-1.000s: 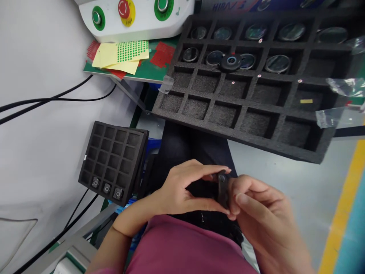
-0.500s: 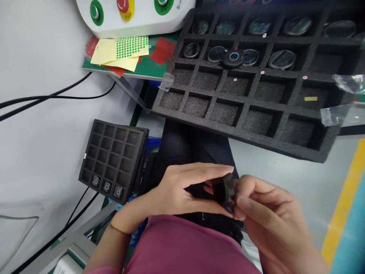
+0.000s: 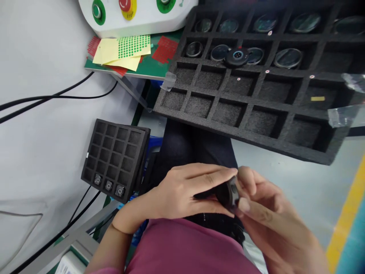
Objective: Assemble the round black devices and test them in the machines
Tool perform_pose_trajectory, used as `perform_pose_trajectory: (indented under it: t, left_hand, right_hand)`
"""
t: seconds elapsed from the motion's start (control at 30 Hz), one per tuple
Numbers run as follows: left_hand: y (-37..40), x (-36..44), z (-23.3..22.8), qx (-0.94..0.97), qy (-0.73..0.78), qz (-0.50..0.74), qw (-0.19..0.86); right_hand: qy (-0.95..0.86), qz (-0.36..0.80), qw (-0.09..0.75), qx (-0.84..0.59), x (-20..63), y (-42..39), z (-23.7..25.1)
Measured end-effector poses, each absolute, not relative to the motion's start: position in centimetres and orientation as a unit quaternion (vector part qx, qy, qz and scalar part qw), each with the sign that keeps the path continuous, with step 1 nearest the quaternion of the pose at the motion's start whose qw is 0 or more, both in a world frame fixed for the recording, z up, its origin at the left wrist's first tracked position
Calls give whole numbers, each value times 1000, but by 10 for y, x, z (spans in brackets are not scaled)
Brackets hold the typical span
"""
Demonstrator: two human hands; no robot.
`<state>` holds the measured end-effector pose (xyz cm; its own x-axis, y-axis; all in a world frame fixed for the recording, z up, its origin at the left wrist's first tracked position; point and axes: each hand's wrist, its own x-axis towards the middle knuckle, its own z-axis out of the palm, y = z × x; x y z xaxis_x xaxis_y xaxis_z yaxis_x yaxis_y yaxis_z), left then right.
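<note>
Two hands meet over your lap around one small black round part (image 3: 229, 192), which sits at about 6 o'clock in the view. In the past second you have turned it: it stood edge-on between your fingertips, and now its face tilts toward your right, a sign you are working your way around the piece rather than setting it down. Your left hand (image 3: 185, 190) pinches it, thumb below and long fingers (image 3: 216, 176) stretched over the top, nearly closed on the part. Your right hand (image 3: 265, 213) is blurred; its fingertips touch the part's right edge, curled close about it. At 1 o'clock the large foam tray (image 3: 256, 131) carries round lenses in its far rows, with a black disc (image 3: 236, 56) lying across a divider. At 9 o'clock the small foam tray (image 3: 114, 160) holds three small parts in its near row.
</note>
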<state>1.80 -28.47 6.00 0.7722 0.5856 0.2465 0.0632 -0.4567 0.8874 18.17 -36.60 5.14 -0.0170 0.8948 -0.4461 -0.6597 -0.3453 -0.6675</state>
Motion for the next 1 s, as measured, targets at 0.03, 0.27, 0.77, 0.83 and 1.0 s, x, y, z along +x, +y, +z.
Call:
perform_pose_trajectory:
  t: [0.03,0.27,0.77,0.83,1.0]
  left_hand:
    - [-284,18,61,813,195,270,477]
    - [-278,18,58,747,196,253,582]
    - [-301,42,70,476,398,187,762]
    - [-303,42,73,517,413,164,731]
    - [-303,44,82,617,409,163,652]
  right_hand:
    - [-118,702,562,-421,181,-363,53]
    - [-88,748,547,-366,171,-358,52]
    - [-231,512,643,-521,158,-366,46]
    - [-249,496,648,-521,152,-367,45]
    - [-254,467,684,-500,149,-368,48]
